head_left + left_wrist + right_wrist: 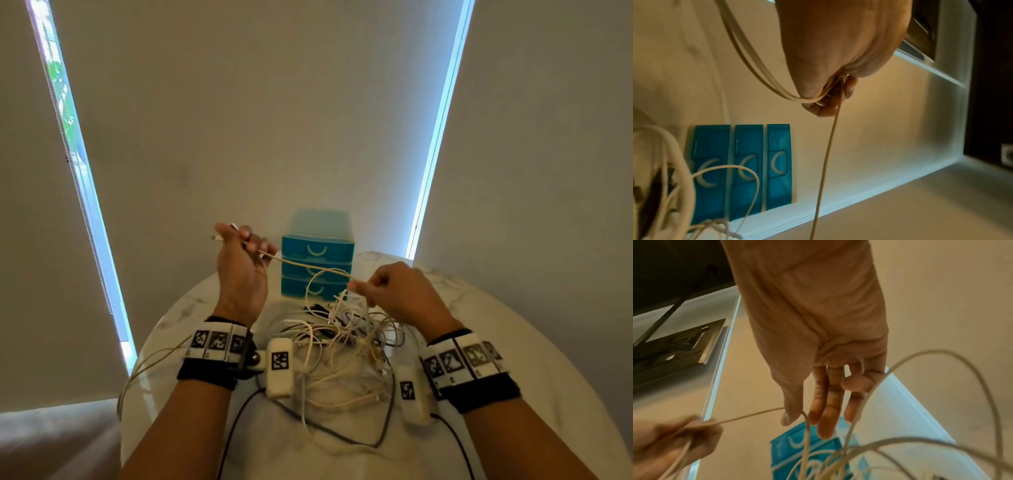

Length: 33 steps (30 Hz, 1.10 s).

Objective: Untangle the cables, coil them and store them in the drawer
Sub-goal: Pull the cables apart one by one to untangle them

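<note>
A beige cable trails off the left edge of the round marble worktop in a long loop. The left hand is raised above the worktop's left part, its grip curled tight on this cable near the plug end, which sticks out past the thumb; the left wrist view shows two strands running into the closed fist. From there the cable runs taut, slanting down to the right, to the right hand, which pinches it between thumb and forefinger; in the right wrist view the other fingers hang fairly straight. Below and between the hands lies the tangle of white and beige cables, with a black one looping toward the near edge, at mid-worktop. Behind it, at the far edge against the wall, stands a blue drawer unit with three drawers, all shut
</note>
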Each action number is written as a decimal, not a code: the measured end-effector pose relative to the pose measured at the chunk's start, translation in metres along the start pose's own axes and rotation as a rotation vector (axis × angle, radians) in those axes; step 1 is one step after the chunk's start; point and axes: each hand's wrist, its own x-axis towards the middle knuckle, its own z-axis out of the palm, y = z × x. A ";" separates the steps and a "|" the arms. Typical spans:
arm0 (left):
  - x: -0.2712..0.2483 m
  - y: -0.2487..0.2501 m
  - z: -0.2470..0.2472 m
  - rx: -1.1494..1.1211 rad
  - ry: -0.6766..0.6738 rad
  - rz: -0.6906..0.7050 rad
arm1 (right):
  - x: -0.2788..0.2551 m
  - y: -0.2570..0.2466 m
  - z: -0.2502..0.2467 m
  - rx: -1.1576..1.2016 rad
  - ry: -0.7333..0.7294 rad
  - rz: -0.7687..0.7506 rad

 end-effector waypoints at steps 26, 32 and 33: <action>-0.010 0.018 0.004 0.210 -0.182 -0.041 | -0.006 -0.061 -0.055 0.691 0.090 -0.195; -0.020 -0.007 0.007 0.692 -0.409 -0.121 | -0.016 -0.081 -0.066 0.827 0.069 -0.370; -0.024 -0.009 0.010 0.740 -0.431 -0.137 | -0.018 -0.081 -0.064 0.834 0.035 -0.378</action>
